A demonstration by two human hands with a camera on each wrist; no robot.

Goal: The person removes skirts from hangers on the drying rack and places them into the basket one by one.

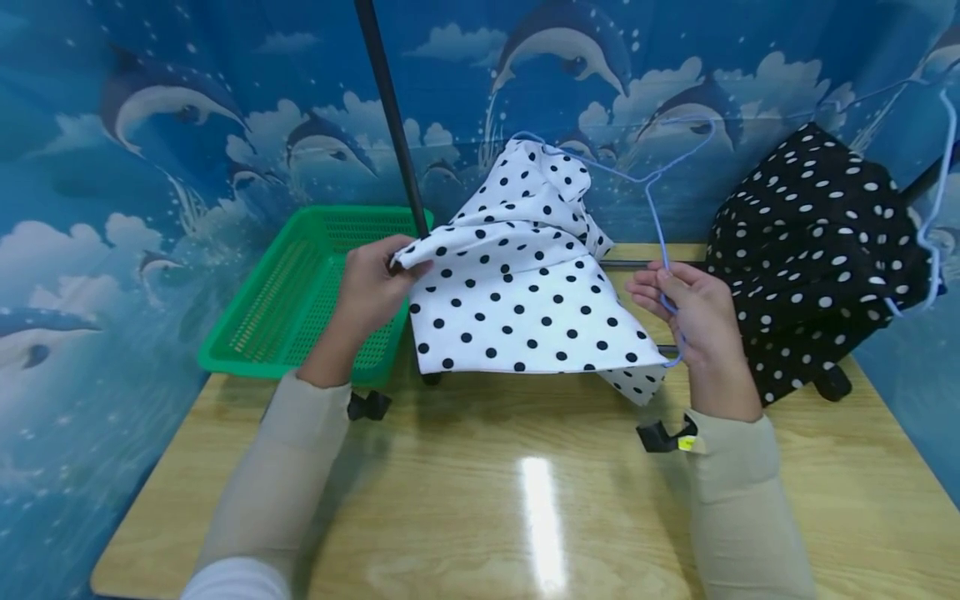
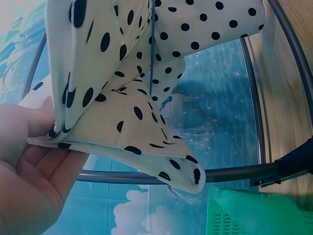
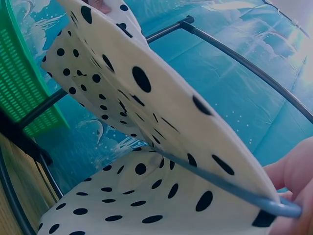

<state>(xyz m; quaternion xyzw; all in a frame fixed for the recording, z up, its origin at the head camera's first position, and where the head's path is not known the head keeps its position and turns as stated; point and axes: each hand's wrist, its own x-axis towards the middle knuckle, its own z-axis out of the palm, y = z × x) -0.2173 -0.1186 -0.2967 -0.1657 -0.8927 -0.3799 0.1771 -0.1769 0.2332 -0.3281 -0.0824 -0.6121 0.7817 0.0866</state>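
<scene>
A white cloth [image 1: 517, 308] with black dots hangs in folds on a light blue hanger [image 1: 656, 208]; whether it is a garment, I cannot tell. My left hand [image 1: 375, 279] pinches the cloth's left edge, thumb on top and fingers beneath in the left wrist view. With my right hand [image 1: 693, 312] I hold the hanger near its lower right end, beside a corner of the cloth. In the right wrist view the hanger's bar [image 3: 215, 178] runs between two layers of the cloth, and only part of my right hand [image 3: 296, 171] shows.
Behind my left hand a green basket [image 1: 300, 292] stands on the wooden table [image 1: 450, 500]. At the right, a black cloth [image 1: 795, 267] with white dots hangs beside another blue hanger [image 1: 933, 225]. A dark rack pole [image 1: 393, 117] rises behind the white cloth, before a dolphin-print curtain.
</scene>
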